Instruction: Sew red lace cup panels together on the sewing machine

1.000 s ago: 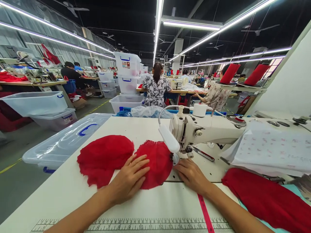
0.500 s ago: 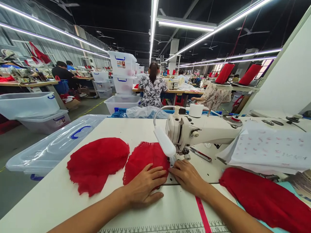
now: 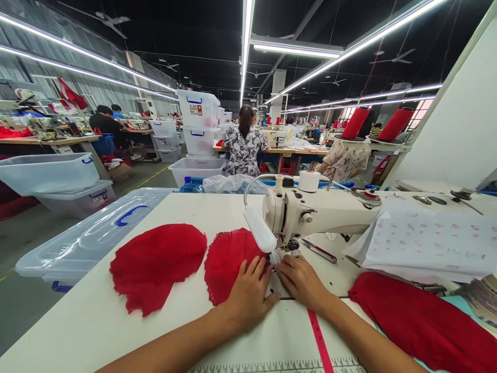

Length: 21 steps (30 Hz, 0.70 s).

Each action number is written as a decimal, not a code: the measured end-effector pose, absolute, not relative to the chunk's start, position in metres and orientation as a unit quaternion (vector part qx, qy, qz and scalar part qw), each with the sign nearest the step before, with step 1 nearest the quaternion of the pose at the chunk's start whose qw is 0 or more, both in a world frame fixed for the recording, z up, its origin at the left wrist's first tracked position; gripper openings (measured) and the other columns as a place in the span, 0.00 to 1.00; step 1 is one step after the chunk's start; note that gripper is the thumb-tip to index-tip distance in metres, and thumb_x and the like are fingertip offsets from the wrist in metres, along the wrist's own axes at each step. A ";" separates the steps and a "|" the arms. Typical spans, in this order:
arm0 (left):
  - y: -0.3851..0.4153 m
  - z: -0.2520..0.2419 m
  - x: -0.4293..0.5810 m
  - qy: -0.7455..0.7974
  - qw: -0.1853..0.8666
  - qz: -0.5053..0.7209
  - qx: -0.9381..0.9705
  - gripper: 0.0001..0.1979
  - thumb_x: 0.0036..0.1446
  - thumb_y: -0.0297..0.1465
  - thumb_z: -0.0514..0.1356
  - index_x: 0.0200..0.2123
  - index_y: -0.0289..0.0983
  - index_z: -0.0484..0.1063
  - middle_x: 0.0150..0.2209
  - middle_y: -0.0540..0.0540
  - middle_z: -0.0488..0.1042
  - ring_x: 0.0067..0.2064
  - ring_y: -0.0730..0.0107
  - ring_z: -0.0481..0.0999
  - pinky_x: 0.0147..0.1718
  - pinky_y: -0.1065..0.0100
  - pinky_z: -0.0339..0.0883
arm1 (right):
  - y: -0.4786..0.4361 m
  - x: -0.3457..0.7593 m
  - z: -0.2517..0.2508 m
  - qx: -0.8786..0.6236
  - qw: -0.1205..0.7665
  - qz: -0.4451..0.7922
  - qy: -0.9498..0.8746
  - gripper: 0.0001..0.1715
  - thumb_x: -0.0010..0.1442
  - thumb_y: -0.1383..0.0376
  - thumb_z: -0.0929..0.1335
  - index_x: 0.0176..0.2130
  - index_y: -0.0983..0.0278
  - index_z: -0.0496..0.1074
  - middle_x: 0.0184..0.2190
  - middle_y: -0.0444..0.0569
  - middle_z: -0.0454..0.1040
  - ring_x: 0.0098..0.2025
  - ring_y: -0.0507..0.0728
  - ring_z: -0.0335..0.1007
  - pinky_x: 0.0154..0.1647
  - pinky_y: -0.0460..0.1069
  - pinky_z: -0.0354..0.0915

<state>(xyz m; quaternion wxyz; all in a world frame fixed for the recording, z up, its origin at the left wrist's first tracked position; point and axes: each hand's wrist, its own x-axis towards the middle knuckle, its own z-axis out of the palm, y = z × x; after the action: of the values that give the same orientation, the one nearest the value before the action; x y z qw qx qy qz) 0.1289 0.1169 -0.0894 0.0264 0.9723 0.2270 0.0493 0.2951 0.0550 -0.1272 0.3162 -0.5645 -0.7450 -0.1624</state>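
A round red lace-edged piece point(image 3: 227, 264) lies on the white table, its right edge at the needle area of the white sewing machine point(image 3: 326, 210). My left hand point(image 3: 252, 290) rests flat on its right part, fingers spread and pointing toward the needle. Just right of the needle, my right hand point(image 3: 301, 280) has its fingers bent close together at the cloth's edge; whatever is under the fingertips is hidden. Another red piece point(image 3: 159, 264) lies flat to the left.
Tweezers or snips point(image 3: 320, 251) lie behind my right hand. Right are printed papers point(image 3: 430, 233) and a red cloth bundle point(image 3: 419, 321). A ruler tape point(image 3: 264, 367) runs along the front. A lidded clear bin point(image 3: 97, 228) stands left; people sit beyond.
The round red piece has turned a little under my left hand, which has shifted right with its fingers angled more forward. My right hand stays near the needle. The view has tilted slightly.
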 end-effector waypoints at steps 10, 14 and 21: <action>0.133 -0.077 0.091 0.104 -0.038 0.184 0.977 0.17 0.60 0.32 0.47 0.50 0.33 0.66 0.55 0.38 0.63 0.58 0.55 0.58 0.55 0.47 0.55 | 0.051 0.300 -0.128 -0.558 0.325 -0.167 -0.745 0.14 0.62 0.71 0.56 0.40 0.67 0.68 0.31 0.50 0.68 0.31 0.55 0.62 0.34 0.50 0.56; 0.163 -0.075 0.051 0.047 -0.129 0.292 0.947 0.16 0.58 0.21 0.45 0.45 0.34 0.68 0.52 0.39 0.67 0.57 0.62 0.61 0.53 0.56 0.60 | 0.051 0.297 -0.126 -0.553 0.336 -0.162 -0.745 0.15 0.62 0.71 0.56 0.37 0.67 0.69 0.31 0.51 0.68 0.31 0.55 0.61 0.34 0.50 0.56; 0.154 -0.061 0.063 -0.021 -0.148 0.133 0.980 0.19 0.56 0.22 0.47 0.50 0.34 0.64 0.56 0.40 0.62 0.60 0.53 0.55 0.54 0.45 0.53 | 0.053 0.286 -0.127 -0.533 0.321 -0.168 -0.764 0.15 0.61 0.73 0.56 0.40 0.66 0.69 0.28 0.49 0.66 0.29 0.54 0.59 0.32 0.49 0.53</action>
<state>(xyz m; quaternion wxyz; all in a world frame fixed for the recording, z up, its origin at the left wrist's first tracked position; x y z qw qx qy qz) 0.0626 0.1542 -0.0607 -0.1475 0.9798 -0.0213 0.1332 0.2860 0.0527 -0.1269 0.3212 -0.5333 -0.7644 -0.1679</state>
